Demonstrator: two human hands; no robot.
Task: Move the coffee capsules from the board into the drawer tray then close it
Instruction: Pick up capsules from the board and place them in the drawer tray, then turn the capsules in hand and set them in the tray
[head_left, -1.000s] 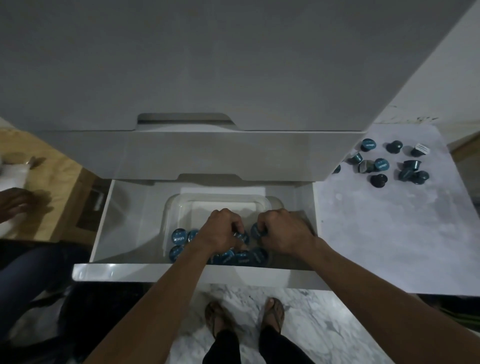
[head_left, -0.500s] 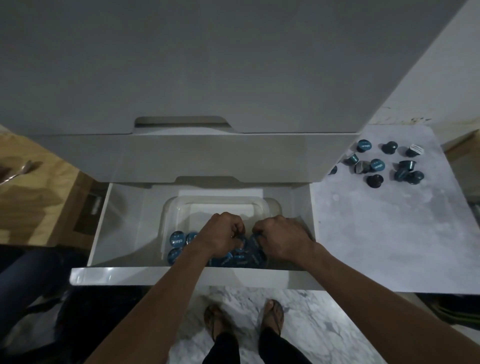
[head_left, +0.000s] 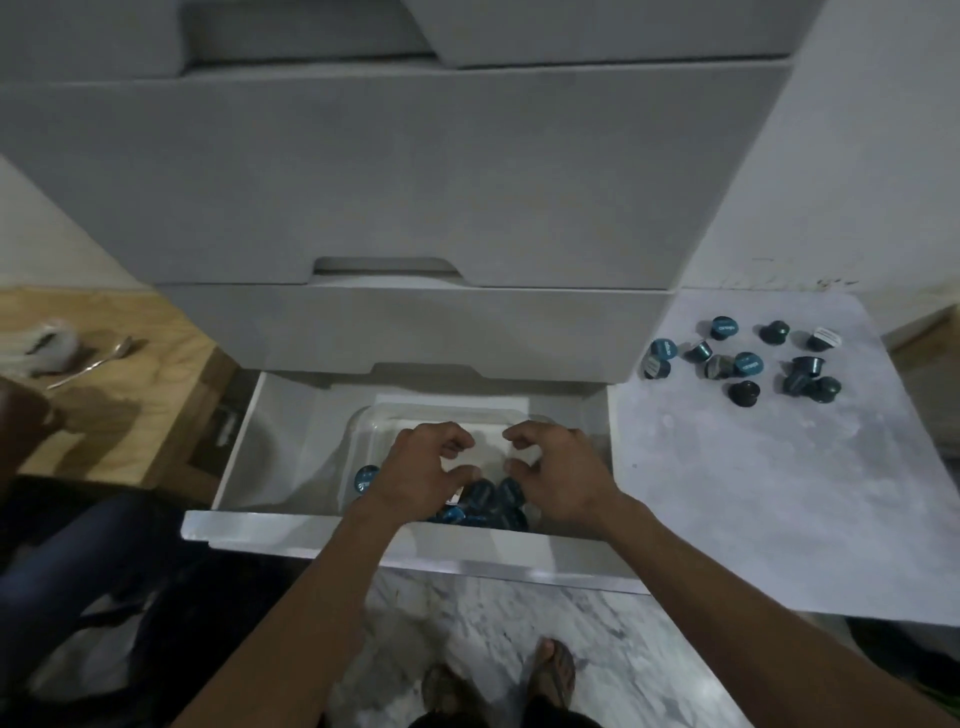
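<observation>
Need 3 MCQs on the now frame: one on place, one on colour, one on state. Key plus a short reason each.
1. Where do the loose teal coffee capsules not yet moved lie?
A. on the white marbled board right of the drawer
B. on the wooden surface at left
C. on the floor

2. What colour are most capsules in the clear plastic tray?
A. red
B. teal-blue
C. yellow

3. What state is the white bottom drawer in?
A. shut
B. pulled open
C. removed

Key: 1 A, they are scattered at the board's far end. 2 B, teal lids show beneath the left hand and right hand, both empty with fingers loosely curled. 3 B, its front stands forward and the tray inside is in view.
</observation>
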